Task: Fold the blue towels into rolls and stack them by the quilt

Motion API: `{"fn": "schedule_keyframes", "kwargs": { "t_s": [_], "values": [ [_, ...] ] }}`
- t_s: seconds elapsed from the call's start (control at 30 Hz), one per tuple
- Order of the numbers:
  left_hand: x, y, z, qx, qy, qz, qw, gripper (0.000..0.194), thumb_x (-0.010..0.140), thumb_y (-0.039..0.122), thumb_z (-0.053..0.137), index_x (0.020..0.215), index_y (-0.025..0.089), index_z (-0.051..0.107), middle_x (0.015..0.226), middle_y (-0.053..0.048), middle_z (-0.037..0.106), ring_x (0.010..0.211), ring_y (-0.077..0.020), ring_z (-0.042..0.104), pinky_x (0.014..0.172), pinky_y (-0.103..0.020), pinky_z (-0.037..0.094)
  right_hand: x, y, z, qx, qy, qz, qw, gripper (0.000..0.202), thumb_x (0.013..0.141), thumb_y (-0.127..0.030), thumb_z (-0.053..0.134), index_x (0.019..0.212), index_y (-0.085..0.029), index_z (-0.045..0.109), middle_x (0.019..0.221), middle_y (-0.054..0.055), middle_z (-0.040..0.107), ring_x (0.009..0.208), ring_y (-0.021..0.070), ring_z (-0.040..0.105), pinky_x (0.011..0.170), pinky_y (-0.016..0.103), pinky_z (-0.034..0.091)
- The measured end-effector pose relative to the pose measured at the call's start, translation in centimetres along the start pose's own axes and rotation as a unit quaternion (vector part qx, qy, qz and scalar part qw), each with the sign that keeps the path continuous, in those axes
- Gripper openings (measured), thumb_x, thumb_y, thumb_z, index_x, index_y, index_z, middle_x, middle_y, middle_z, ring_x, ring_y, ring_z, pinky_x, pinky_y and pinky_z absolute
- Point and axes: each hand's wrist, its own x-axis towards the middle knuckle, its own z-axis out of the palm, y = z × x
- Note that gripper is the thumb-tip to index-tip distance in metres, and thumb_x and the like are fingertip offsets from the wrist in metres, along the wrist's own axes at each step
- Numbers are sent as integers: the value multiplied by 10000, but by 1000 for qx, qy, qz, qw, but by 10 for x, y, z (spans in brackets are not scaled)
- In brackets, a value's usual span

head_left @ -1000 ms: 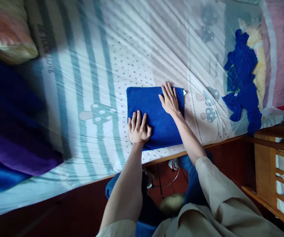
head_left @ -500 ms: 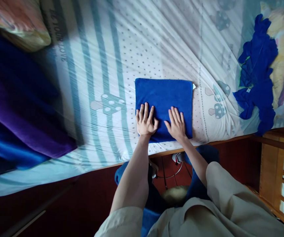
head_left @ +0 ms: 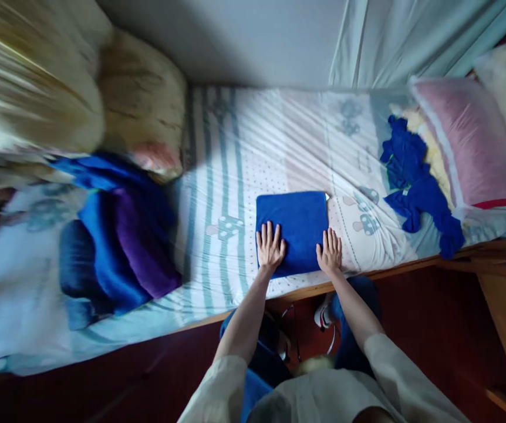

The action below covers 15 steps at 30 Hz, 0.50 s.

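A blue cloth (head_left: 299, 220), folded into a flat square with a small white tag at its far right corner, lies on the bed near the front edge. My left hand (head_left: 271, 247) rests flat on its near left part, fingers spread. Over the cloth's right edge lies my right hand (head_left: 331, 251), palm down with fingers stretched, partly on the sheet. Neither hand grips anything.
Striped, patterned sheet (head_left: 218, 141) covers the bed. Blue and purple cloths (head_left: 141, 247) are heaped at left, below a pillow (head_left: 147, 100). Crumpled blue cloth (head_left: 420, 182) sits at right beside a pink pillow (head_left: 482, 141). A wooden edge (head_left: 394, 267) runs along the front.
The view has tilted up and shows more of the bed and the wall. My right hand has shifted right to the cloth's edge; the left stays on the cloth's left side.
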Motion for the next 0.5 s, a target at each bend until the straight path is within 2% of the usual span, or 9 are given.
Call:
{"fn": "schedule_keyframes", "kwargs": {
  "t_s": [0.1,0.13,0.23,0.33,0.43,0.5],
  "values": [
    [-32,4,-3,5,-53,91,994,564,1004,341,422,1546,196,482,1671,-124,339,1593,-302,192,1289,-558,146,3,5,3,-6,1,-1,1000,628,1058,-370,310,1621,-95,308,1691,168,285,1575,253,232,1289,466,125],
    [-47,2,-3,10,-63,99,993,558,1007,339,413,1543,203,487,1664,-120,356,1588,-296,213,1292,-547,150,5,7,5,-8,-2,-4,1000,630,1058,-375,304,1623,-96,306,1692,168,283,1575,257,234,1288,466,126],
    [-92,-9,1,15,-40,27,999,563,1009,338,381,1538,181,493,1655,-137,373,1577,-295,250,1286,-519,213,10,12,7,-8,-15,-17,1000,644,1056,-410,299,1614,-90,330,1684,174,300,1566,276,260,1277,469,164],
    [-124,-22,6,-32,-12,-47,998,568,976,314,403,1522,197,507,1636,-140,412,1546,-291,333,1259,-509,302,7,16,6,12,-10,-14,1000,648,1035,-425,341,1587,-90,391,1661,179,348,1544,297,316,1252,466,242],
    [-135,-29,6,-103,46,-135,984,523,933,266,416,1418,202,601,1515,-153,551,1431,-287,511,1181,-470,436,-11,22,7,52,0,20,998,623,987,-382,426,1533,-86,479,1593,191,463,1475,312,436,1196,442,345],
    [-132,-30,2,-142,67,-201,967,484,926,255,396,1335,188,645,1351,-165,657,1257,-281,656,1087,-451,521,-27,28,8,79,13,55,995,574,947,-339,462,1456,-98,571,1494,197,577,1387,324,535,1143,441,405]
  ]
}}
